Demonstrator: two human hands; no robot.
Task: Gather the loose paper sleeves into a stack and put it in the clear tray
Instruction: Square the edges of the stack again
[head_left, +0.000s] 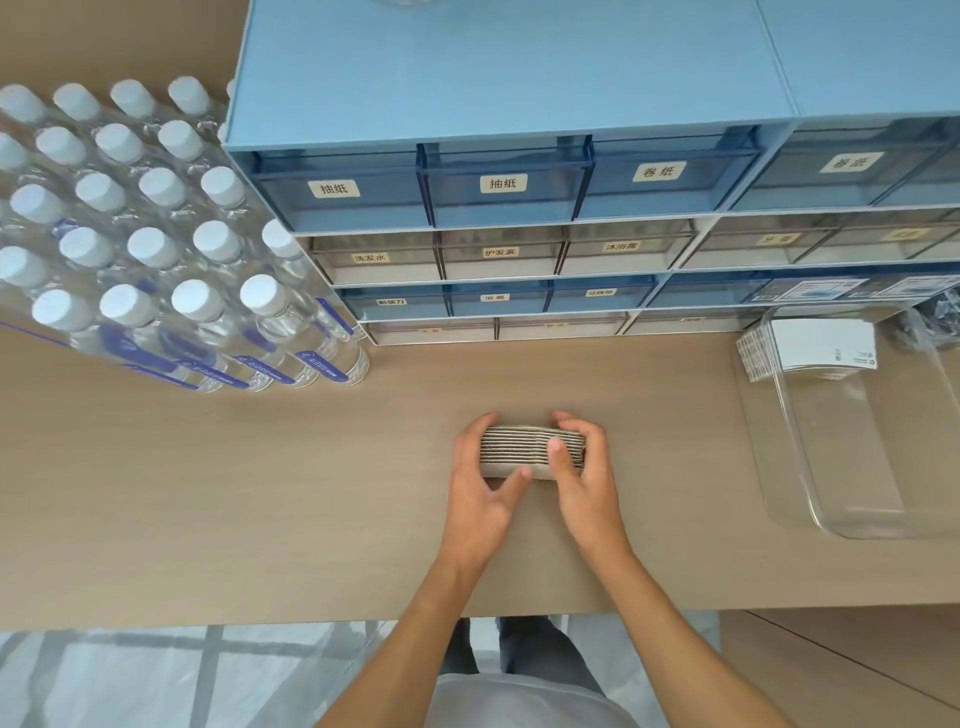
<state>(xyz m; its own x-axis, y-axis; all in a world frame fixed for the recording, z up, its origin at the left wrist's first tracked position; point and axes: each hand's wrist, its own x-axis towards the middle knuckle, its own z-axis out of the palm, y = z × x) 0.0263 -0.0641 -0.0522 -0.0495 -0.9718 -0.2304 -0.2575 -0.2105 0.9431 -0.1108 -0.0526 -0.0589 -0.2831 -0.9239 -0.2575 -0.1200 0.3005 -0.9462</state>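
Note:
A stack of paper sleeves (514, 447) stands on edge on the tan table, near its middle. My left hand (480, 491) grips the stack's left end, thumb along the front. My right hand (584, 478) closes on the right end, thumb over the top edges. The clear tray (852, 488) sits at the right side of the table, apart from my hands. Another stack of sleeves (821, 351) with a white face leans in the tray's far end.
A shrink-wrapped pack of water bottles (156, 244) fills the left side of the table. Blue and clear labelled drawer units (498, 208) line the back. The table's front edge (311, 621) runs just below my forearms. A dark object (943, 317) lies behind the tray.

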